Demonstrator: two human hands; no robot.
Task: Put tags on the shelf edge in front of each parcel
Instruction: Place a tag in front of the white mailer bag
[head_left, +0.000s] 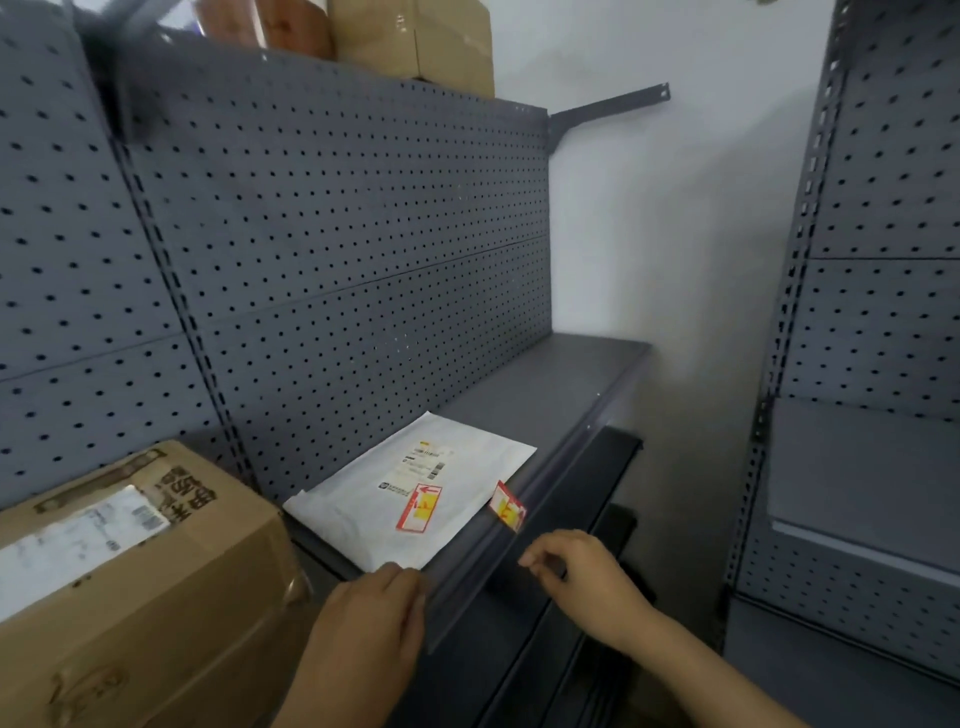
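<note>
Nearest, the left hand rests curled on the shelf edge at the near corner of the white mailer, holding nothing visible. The right hand hovers just right of it, thumb and forefinger nearly pinched, empty. Farther along, a red-and-yellow tag sits on the edge in front of the mailer. The cardboard box at near left shows no tag; skipping it seems the risk.

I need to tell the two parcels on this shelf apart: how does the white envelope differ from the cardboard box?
The white envelope lies flat and thin; the cardboard box is tall and bulky. The envelope has a red and yellow sticker on it and a matching tag on the shelf edge in front; no such tag shows by the box. Both carry a shipping label.
</note>
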